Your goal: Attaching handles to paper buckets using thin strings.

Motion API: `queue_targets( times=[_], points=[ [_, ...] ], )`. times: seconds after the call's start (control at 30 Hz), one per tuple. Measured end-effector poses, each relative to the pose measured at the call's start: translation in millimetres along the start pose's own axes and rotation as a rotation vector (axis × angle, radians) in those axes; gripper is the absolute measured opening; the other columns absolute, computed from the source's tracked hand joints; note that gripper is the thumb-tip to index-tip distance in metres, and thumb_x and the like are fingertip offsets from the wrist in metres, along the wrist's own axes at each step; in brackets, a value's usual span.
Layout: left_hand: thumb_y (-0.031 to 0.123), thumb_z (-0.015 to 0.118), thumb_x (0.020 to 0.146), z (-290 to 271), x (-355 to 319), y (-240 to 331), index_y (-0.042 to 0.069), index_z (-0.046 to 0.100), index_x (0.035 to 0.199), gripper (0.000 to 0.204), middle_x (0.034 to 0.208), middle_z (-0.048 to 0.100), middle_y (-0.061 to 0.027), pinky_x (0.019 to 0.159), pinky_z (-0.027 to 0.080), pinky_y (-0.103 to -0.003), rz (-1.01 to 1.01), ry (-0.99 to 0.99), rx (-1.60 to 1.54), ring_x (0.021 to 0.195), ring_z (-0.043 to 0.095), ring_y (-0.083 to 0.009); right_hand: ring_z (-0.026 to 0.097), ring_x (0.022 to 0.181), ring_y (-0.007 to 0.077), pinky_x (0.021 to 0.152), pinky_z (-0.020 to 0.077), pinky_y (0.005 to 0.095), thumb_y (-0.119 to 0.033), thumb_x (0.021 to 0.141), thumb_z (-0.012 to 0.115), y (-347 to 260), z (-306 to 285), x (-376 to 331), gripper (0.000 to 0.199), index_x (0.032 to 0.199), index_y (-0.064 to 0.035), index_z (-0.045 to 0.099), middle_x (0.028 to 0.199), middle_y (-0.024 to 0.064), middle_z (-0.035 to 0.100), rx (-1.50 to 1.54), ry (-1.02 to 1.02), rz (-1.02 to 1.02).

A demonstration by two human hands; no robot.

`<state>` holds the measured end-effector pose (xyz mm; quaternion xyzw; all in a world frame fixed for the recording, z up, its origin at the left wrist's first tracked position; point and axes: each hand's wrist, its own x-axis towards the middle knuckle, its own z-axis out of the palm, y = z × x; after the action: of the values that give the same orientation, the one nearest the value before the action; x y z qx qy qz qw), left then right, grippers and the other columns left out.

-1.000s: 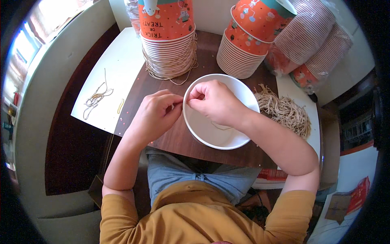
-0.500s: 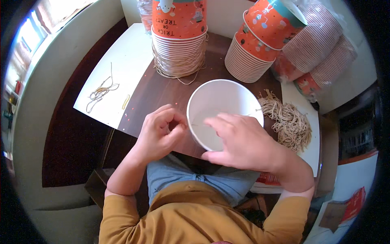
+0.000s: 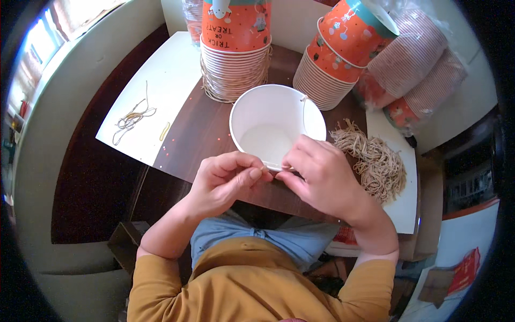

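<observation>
A white-lined paper bucket (image 3: 268,115) stands open side up at the table's near edge, its outside mostly hidden. A thin cord (image 3: 304,107) hangs at the far right of its rim and runs down inside. My left hand (image 3: 228,180) is at the near rim, thumb and forefinger pinched together; a small pale bit shows at the fingertips, too small to name. Close beside it, my right hand (image 3: 322,174) curls over the near right rim with its fingers closed. What those fingers hold, if anything, is hidden.
Upside-down stacked orange buckets (image 3: 236,59) stand behind, with cord looped around them. Another stack (image 3: 330,70) leans at far right beside plastic-wrapped buckets (image 3: 410,59). A heap of beige cords (image 3: 378,161) lies at right. At left are a loose cord (image 3: 131,123) and a yellowish strip (image 3: 165,131).
The bucket has shifted left and away from me, and the cord at its far rim now shows. My right hand has gone from spread over the opening to closed at the near rim, meeting my left.
</observation>
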<state>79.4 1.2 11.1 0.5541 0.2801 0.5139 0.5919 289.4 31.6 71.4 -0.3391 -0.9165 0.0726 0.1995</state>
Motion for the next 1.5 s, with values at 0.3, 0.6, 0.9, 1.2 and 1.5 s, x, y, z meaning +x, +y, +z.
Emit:
queue_targets(
  times=[0.3,0.6,0.9,1.2,1.5],
  points=[
    [-0.008,0.069,0.070,-6.0,-2.9,-7.5,0.003,0.069,0.097,0.029,0.087,0.065,-0.0109,0.058,0.050,-0.025,0.587,0.123,0.701,0.070,0.063,-0.0159,0.056,0.070,0.0275,0.063,0.0468,0.0388,-0.013,0.077,0.069,-16.3,4.9,-11.7,0.015,0.084,-0.0065,0.058,0.078,0.0086,0.052,0.106,0.219,-0.069],
    [0.000,0.074,0.069,1.7,-9.4,-29.7,0.000,0.066,0.096,0.029,0.086,0.063,-0.0093,0.064,0.049,-0.033,0.830,-0.056,0.781,0.071,0.061,-0.0224,0.051,0.065,0.0180,0.058,0.0416,0.0330,-0.013,0.075,0.059,-33.7,30.3,-35.5,0.011,0.083,-0.0058,0.058,0.072,0.0034,0.047,-0.046,0.205,-0.237],
    [-0.004,0.067,0.063,1.5,-16.3,-31.4,0.002,0.064,0.088,0.026,0.081,0.061,-0.0072,0.056,0.044,-0.029,0.932,-0.020,0.804,0.057,0.055,-0.0173,0.053,0.077,0.0186,0.076,0.0420,0.0385,-0.012,0.070,0.069,-29.9,-5.5,-38.9,0.023,0.093,-0.0091,0.065,0.089,0.0014,0.058,-0.084,0.210,-0.255],
    [0.000,0.066,0.065,4.7,-20.0,-33.4,0.005,0.061,0.086,0.022,0.081,0.059,-0.0052,0.053,0.040,-0.027,1.063,0.000,0.911,0.058,0.053,-0.0146,0.051,0.059,0.0222,0.057,0.0412,0.0340,-0.002,0.066,0.067,-27.5,47.5,-76.0,0.013,0.072,-0.0081,0.058,0.070,0.0042,0.054,0.097,0.657,0.100],
    [0.001,0.065,0.066,7.9,-21.5,-29.9,0.005,0.059,0.086,0.022,0.083,0.060,-0.0056,0.053,0.039,-0.028,1.072,-0.029,0.986,0.060,0.054,-0.0148,0.064,0.071,0.0280,0.066,0.0517,0.0352,0.005,0.077,0.065,-43.8,68.8,-64.6,0.026,0.102,-0.0015,0.066,0.090,0.0127,0.066,0.406,0.452,0.085]
  ],
)
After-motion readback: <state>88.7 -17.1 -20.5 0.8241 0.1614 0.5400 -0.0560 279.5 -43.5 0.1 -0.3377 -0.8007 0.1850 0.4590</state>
